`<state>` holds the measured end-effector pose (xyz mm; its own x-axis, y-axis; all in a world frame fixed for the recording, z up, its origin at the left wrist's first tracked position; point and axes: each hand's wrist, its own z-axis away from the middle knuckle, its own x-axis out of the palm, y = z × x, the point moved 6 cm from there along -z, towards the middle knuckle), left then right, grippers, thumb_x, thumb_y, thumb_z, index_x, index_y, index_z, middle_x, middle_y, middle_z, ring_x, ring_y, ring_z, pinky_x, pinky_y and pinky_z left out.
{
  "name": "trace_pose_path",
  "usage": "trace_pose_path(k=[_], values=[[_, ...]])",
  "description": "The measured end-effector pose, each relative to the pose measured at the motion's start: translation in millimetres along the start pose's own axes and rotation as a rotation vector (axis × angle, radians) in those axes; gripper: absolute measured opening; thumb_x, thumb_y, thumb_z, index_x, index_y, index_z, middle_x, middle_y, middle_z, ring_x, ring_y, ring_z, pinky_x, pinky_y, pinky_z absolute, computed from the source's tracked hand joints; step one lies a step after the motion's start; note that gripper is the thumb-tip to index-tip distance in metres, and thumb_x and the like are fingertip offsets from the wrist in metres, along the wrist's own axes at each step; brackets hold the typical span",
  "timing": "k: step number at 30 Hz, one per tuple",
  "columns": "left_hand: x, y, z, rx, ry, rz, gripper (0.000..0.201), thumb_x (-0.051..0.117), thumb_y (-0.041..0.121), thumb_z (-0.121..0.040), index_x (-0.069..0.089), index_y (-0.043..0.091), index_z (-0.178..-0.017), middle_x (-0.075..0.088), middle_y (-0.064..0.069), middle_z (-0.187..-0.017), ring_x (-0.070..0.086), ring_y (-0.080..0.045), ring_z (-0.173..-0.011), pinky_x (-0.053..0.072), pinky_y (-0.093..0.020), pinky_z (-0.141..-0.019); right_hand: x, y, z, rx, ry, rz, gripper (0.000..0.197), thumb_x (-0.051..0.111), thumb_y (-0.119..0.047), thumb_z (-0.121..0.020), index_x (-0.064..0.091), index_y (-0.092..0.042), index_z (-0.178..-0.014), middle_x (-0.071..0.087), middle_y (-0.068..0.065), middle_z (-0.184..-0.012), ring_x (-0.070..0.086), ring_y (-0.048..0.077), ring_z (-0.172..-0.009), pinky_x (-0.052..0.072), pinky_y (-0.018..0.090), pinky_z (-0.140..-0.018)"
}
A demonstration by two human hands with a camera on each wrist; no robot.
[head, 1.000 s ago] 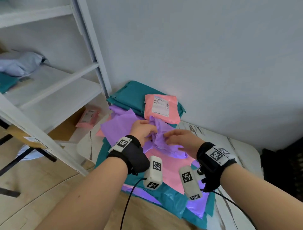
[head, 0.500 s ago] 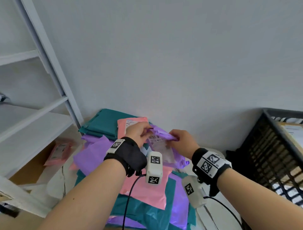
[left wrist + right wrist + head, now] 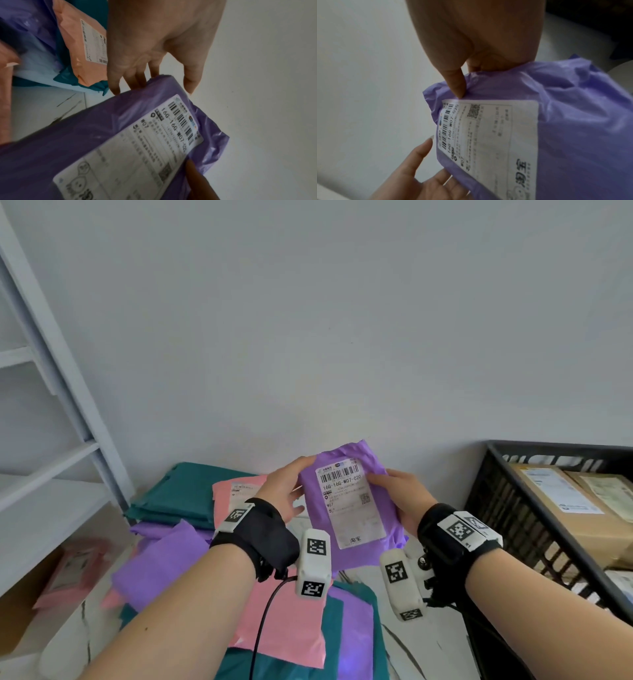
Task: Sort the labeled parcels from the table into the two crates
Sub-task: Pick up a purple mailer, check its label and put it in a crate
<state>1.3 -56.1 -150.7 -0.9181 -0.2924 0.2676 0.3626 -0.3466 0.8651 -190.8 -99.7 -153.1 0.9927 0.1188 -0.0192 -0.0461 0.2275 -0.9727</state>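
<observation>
A purple parcel (image 3: 352, 518) with a white barcode label is held up above the table, label facing me. My right hand (image 3: 400, 494) pinches its right edge, thumb on the front and fingers behind. My left hand (image 3: 287, 491) lies with straight fingers along its left edge, the thumb spread away. In the left wrist view the left hand's (image 3: 150, 56) fingertips sit behind the purple parcel's (image 3: 102, 128) top edge. The right wrist view shows the right hand (image 3: 479, 47) gripping the purple parcel (image 3: 573, 121). A black crate (image 3: 534, 529) stands at the right.
Pink (image 3: 284, 621), teal (image 3: 178, 491) and purple (image 3: 164, 559) parcels lie piled on the marble table (image 3: 421, 645) under my arms. Cardboard boxes (image 3: 561, 505) lie in the black crate. A white shelf unit (image 3: 51, 501) stands at the left, a pink parcel (image 3: 75, 570) beneath it.
The purple parcel has come up off the pile and turned so its label faces me. My view has swung right, bringing the black crate into sight.
</observation>
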Motion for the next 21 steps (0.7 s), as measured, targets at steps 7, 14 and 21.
trace_pose_path(k=[7, 14, 21], values=[[12.3, 6.3, 0.0, 0.056, -0.031, 0.007, 0.030, 0.072, 0.031, -0.084, 0.065, 0.016, -0.110, 0.071, -0.007, -0.106, 0.065, -0.022, -0.095, 0.050, -0.032, -0.073, -0.9, -0.3, -1.7, 0.010, -0.005, -0.115, 0.020, 0.062, -0.016, -0.091, 0.069, 0.000, -0.102, 0.072, 0.020, -0.101, 0.067, 0.033, -0.092, 0.054, 0.045, -0.090], [9.0, 7.5, -4.7, 0.054, -0.026, 0.023, 0.027, 0.071, 0.030, -0.085, 0.064, 0.015, -0.105, 0.071, -0.006, -0.101, 0.064, -0.019, -0.092, 0.049, -0.031, -0.071, 3.3, 0.8, -2.9, 0.024, -0.012, -0.137, 0.020, 0.061, -0.021, -0.093, 0.068, -0.003, -0.098, 0.072, 0.019, -0.100, 0.067, 0.031, -0.090, 0.054, 0.042, -0.088], [6.5, 9.5, -8.8, 0.068, -0.028, 0.039, 0.026, 0.072, 0.028, -0.084, 0.064, 0.013, -0.104, 0.071, -0.007, -0.099, 0.064, -0.020, -0.091, 0.050, -0.032, -0.080, 6.9, -0.3, -5.8, 0.037, -0.013, -0.131, 0.019, 0.061, -0.023, -0.093, 0.069, -0.005, -0.095, 0.072, 0.018, -0.100, 0.067, 0.032, -0.091, 0.054, 0.043, -0.088]])
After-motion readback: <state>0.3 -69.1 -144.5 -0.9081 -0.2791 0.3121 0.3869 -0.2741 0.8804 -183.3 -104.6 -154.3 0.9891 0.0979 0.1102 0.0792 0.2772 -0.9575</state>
